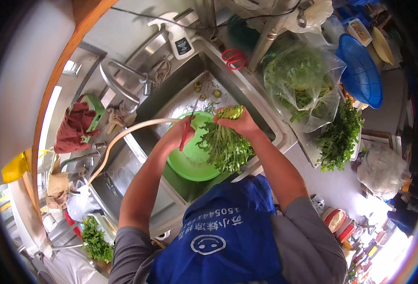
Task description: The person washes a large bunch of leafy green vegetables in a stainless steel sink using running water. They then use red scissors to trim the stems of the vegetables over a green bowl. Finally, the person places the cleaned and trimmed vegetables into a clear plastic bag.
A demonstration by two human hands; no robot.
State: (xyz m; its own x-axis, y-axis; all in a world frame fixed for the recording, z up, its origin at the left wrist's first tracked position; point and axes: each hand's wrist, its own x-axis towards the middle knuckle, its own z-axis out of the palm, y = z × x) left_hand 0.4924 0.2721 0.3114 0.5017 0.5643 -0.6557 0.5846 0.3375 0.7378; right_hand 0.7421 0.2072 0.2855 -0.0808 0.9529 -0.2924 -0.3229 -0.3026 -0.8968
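My left hand [179,134] grips a red-handled knife [185,135], its narrow blade pointing away from me over the sink. My right hand [240,123] holds a bunch of frilly leafy greens [226,147] by the pale stem end, with the leaves hanging toward me. Under both hands sits a light green plastic basin [191,164] in the stainless steel sink [226,90]. Several cut stem ends [216,93] and leaf scraps lie on the wet sink floor beyond the basin.
A pale hose [123,133] runs from the left into the basin area. Behind are a faucet [118,78], a spray bottle [178,39] and red-handled scissors [234,59]. At right are bagged greens [301,78], loose greens [338,138] and a blue basket [360,71].
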